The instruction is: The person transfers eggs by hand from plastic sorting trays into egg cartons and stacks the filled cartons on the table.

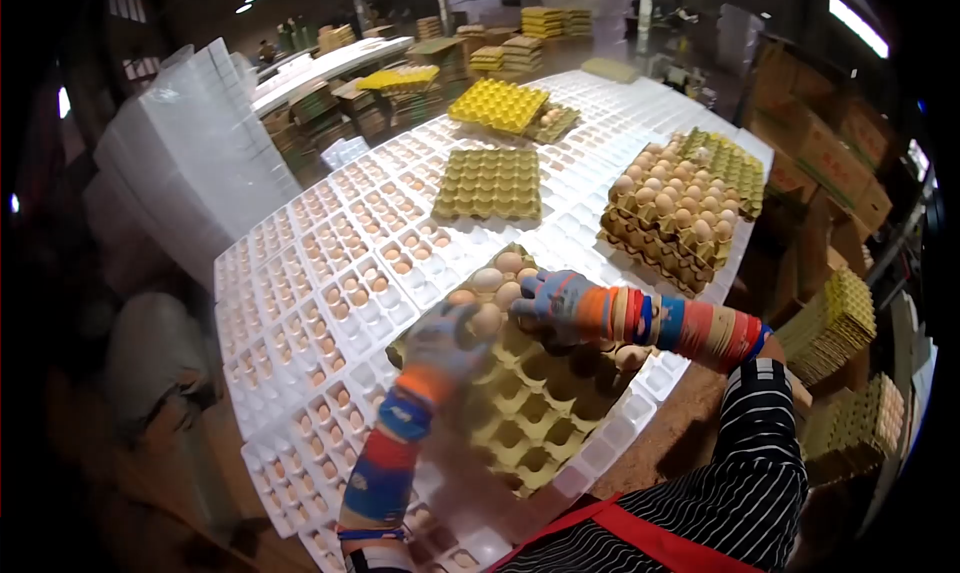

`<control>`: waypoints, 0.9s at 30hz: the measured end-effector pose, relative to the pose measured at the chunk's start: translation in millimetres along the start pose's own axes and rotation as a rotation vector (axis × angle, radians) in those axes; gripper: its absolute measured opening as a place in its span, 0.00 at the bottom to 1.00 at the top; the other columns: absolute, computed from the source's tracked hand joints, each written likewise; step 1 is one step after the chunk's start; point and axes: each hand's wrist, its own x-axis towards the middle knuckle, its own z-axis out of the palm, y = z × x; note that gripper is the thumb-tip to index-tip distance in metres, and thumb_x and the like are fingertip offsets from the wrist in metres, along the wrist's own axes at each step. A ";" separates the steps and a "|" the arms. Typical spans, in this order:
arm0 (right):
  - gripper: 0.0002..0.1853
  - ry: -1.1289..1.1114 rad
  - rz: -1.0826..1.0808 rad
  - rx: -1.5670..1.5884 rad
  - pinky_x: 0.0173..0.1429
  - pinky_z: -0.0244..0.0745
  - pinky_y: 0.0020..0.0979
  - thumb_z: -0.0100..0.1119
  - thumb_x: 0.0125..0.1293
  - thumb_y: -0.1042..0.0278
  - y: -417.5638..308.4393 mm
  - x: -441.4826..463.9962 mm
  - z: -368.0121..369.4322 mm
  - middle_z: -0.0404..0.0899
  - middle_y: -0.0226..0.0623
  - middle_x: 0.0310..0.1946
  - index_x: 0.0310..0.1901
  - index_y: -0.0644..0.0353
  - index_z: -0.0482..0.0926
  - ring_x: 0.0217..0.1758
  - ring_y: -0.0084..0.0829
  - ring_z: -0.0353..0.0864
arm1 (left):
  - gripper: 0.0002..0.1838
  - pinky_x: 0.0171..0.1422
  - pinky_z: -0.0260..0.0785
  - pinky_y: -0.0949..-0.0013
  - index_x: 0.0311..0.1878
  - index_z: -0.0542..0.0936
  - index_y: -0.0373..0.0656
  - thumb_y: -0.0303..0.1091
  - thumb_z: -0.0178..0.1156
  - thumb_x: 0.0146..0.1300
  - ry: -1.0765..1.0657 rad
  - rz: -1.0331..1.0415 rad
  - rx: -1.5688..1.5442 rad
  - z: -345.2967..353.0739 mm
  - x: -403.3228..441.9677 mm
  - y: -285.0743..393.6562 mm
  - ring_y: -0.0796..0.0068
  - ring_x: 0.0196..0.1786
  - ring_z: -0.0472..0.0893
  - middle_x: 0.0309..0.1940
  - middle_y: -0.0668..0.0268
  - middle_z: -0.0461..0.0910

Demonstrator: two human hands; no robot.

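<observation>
In front of me a pulp egg tray has eggs in its far part and bare cups in its near part. My left hand, in a grey glove, is closed at the tray's left side, its fingers curled against an egg. My right hand, gloved too, reaches in from the right with bent fingers over the tray; its fingertips and anything in them are hidden. Between and beyond the hands lie more eggs. A few eggs also show below my right wrist.
White plastic trays with eggs in many cups cover the table. At the right stands a stack of full pulp trays. Farther off are an upturned pulp tray and a yellow tray. Cardboard boxes line the right side.
</observation>
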 end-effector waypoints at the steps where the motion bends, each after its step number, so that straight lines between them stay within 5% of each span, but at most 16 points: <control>1: 0.13 0.076 -0.070 -0.026 0.39 0.74 0.39 0.62 0.49 0.63 3.7 -3.9 8.3 0.73 0.36 0.36 0.37 0.51 0.76 0.38 0.41 0.77 | 0.25 0.50 0.72 0.63 0.51 0.77 0.49 0.46 0.66 0.50 -0.037 -0.012 0.173 8.8 3.8 17.4 0.58 0.45 0.78 0.43 0.57 0.75; 5: 0.15 0.100 -0.107 0.138 0.42 0.76 0.35 0.64 0.49 0.64 16.4 -8.0 22.9 0.75 0.36 0.39 0.40 0.54 0.77 0.41 0.38 0.78 | 0.24 0.49 0.73 0.63 0.48 0.76 0.48 0.43 0.69 0.47 0.001 -0.057 0.376 40.7 20.7 28.1 0.56 0.44 0.78 0.43 0.57 0.76; 8: 0.17 0.036 0.177 0.754 0.45 0.76 0.30 0.66 0.52 0.63 35.8 -14.4 -7.0 0.78 0.35 0.42 0.44 0.56 0.77 0.43 0.31 0.79 | 0.23 0.47 0.73 0.68 0.46 0.74 0.44 0.37 0.70 0.46 0.081 -0.258 0.050 38.6 18.1 17.5 0.63 0.41 0.79 0.40 0.60 0.77; 9: 0.21 0.263 0.181 1.180 0.46 0.74 0.26 0.67 0.53 0.60 54.9 -9.7 18.5 0.80 0.33 0.41 0.47 0.60 0.77 0.42 0.25 0.78 | 0.22 0.44 0.73 0.72 0.45 0.74 0.41 0.32 0.70 0.46 0.218 -0.294 -0.282 41.6 15.0 3.0 0.70 0.39 0.79 0.36 0.64 0.78; 10: 0.20 0.207 0.307 1.497 0.44 0.74 0.26 0.67 0.54 0.60 61.3 -9.8 3.7 0.80 0.31 0.38 0.45 0.62 0.78 0.40 0.23 0.78 | 0.17 0.44 0.73 0.74 0.45 0.75 0.41 0.34 0.65 0.53 0.319 -0.267 -0.543 37.1 11.9 -9.9 0.74 0.39 0.78 0.36 0.66 0.77; 12: 0.19 0.063 0.412 1.435 0.42 0.74 0.26 0.67 0.53 0.58 80.3 2.5 9.3 0.80 0.32 0.36 0.41 0.64 0.79 0.40 0.22 0.77 | 0.13 0.47 0.74 0.70 0.44 0.76 0.42 0.35 0.59 0.57 0.456 -0.569 -1.083 17.6 10.8 -32.7 0.69 0.39 0.78 0.37 0.65 0.77; 13: 0.17 0.032 0.404 1.052 0.43 0.74 0.28 0.66 0.52 0.55 68.2 8.7 -1.6 0.80 0.35 0.35 0.36 0.60 0.80 0.38 0.27 0.78 | 0.14 0.47 0.75 0.66 0.46 0.76 0.42 0.36 0.57 0.58 0.539 -0.579 -1.318 8.3 10.1 -34.1 0.67 0.39 0.78 0.37 0.65 0.77; 14: 0.15 0.081 0.157 0.603 0.44 0.73 0.32 0.63 0.51 0.57 65.3 20.4 9.5 0.80 0.38 0.34 0.38 0.56 0.80 0.38 0.34 0.80 | 0.13 0.46 0.75 0.64 0.46 0.76 0.42 0.36 0.56 0.59 0.614 -0.576 -1.482 1.9 10.9 -40.5 0.65 0.39 0.78 0.37 0.64 0.76; 17: 0.17 0.017 0.073 0.086 0.46 0.72 0.37 0.61 0.51 0.60 24.4 40.6 8.3 0.80 0.38 0.36 0.44 0.52 0.78 0.40 0.39 0.80 | 0.12 0.42 0.76 0.57 0.45 0.77 0.42 0.36 0.53 0.61 0.817 -0.591 -1.647 2.1 14.3 -55.4 0.62 0.39 0.78 0.36 0.62 0.76; 19: 0.19 -0.032 -0.034 -0.104 0.46 0.73 0.37 0.61 0.50 0.60 23.1 52.8 29.1 0.80 0.37 0.36 0.46 0.52 0.77 0.42 0.38 0.80 | 0.17 0.36 0.76 0.61 0.51 0.76 0.42 0.36 0.57 0.60 0.493 -0.471 -1.102 1.7 14.7 -42.5 0.63 0.37 0.79 0.33 0.63 0.77; 20: 0.20 -0.027 -0.027 -0.064 0.46 0.73 0.37 0.62 0.50 0.60 26.5 56.2 35.6 0.80 0.38 0.37 0.46 0.53 0.76 0.42 0.39 0.80 | 0.22 0.41 0.75 0.62 0.55 0.73 0.44 0.40 0.58 0.59 0.223 -0.568 -0.836 -2.2 24.8 -41.7 0.63 0.40 0.80 0.37 0.62 0.78; 22: 0.21 -0.023 -0.011 0.011 0.47 0.73 0.37 0.63 0.50 0.61 35.2 59.5 41.8 0.80 0.39 0.37 0.47 0.54 0.75 0.42 0.39 0.80 | 0.20 0.47 0.73 0.65 0.51 0.75 0.45 0.43 0.59 0.57 0.179 -0.370 0.209 10.7 35.2 -3.5 0.65 0.45 0.80 0.41 0.61 0.79; 24: 0.20 -0.002 0.116 0.310 0.44 0.74 0.33 0.62 0.52 0.64 40.9 41.6 10.0 0.80 0.38 0.37 0.49 0.56 0.76 0.42 0.39 0.81 | 0.22 0.53 0.70 0.69 0.49 0.77 0.45 0.43 0.66 0.51 -0.111 -0.427 0.578 26.7 47.5 8.1 0.66 0.50 0.79 0.45 0.59 0.79; 25: 0.20 0.010 0.182 0.456 0.43 0.75 0.32 0.61 0.53 0.66 48.1 30.8 -2.1 0.81 0.38 0.38 0.49 0.56 0.76 0.41 0.39 0.81 | 0.24 0.51 0.72 0.69 0.49 0.79 0.49 0.40 0.70 0.46 -0.058 -0.431 0.581 28.6 49.6 14.5 0.66 0.46 0.80 0.44 0.61 0.81; 27: 0.27 0.143 0.186 1.233 0.39 0.75 0.28 0.64 0.53 0.61 87.6 16.9 27.5 0.79 0.36 0.39 0.57 0.53 0.71 0.41 0.32 0.81 | 0.23 0.51 0.72 0.67 0.49 0.79 0.51 0.41 0.68 0.47 0.062 -0.492 0.219 21.7 42.4 5.4 0.65 0.44 0.80 0.45 0.61 0.80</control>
